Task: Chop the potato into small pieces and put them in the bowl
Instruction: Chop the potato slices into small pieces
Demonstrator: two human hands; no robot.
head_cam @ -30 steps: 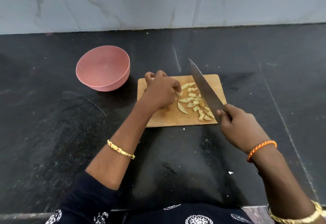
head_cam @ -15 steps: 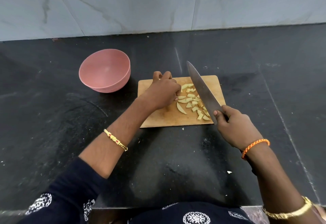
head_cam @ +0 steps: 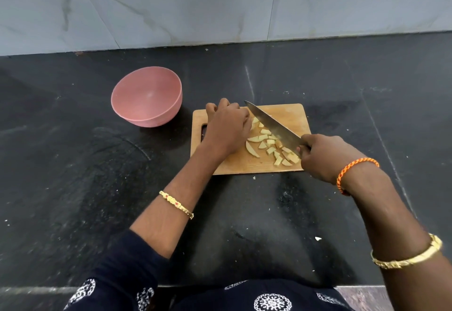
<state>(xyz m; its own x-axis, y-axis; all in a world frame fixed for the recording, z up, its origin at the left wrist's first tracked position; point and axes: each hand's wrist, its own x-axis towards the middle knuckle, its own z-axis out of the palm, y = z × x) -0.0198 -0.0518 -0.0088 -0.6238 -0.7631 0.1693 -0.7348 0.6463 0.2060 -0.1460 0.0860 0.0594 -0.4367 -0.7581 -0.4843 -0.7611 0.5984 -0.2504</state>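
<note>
Pale yellow potato pieces [head_cam: 271, 145] scattered across the middle of a wooden cutting board [head_cam: 291, 114], some short chunks, some longer slivers toward 7 o'clock of the pile. Chopping step in hand, by the look of it. Right hand [head_cam: 322, 155] clamped around the handle of a large knife [head_cam: 271, 124], blade slanting from 4 o'clock up to 10 o'clock over the pieces, tip near the far edge of the board. Hard to tell whether the edge touches the board or hangs just above. Left hand [head_cam: 227, 128] curled knuckles-up at 9 o'clock of the pile, fingers bent in on something pale right against the blade; probably the uncut remainder, mostly hidden. Pink bowl [head_cam: 146, 117] at 10 o'clock from the board, near but apart, nothing inside. No pieces moved over yet. Next, likely: more cuts through the long slivers, fingertips tucked back from the edge, then gathering the lot and carrying it left to the bowl. Worth minding: a stray scrap on the black counter [head_cam: 73, 176] just below the board.
</note>
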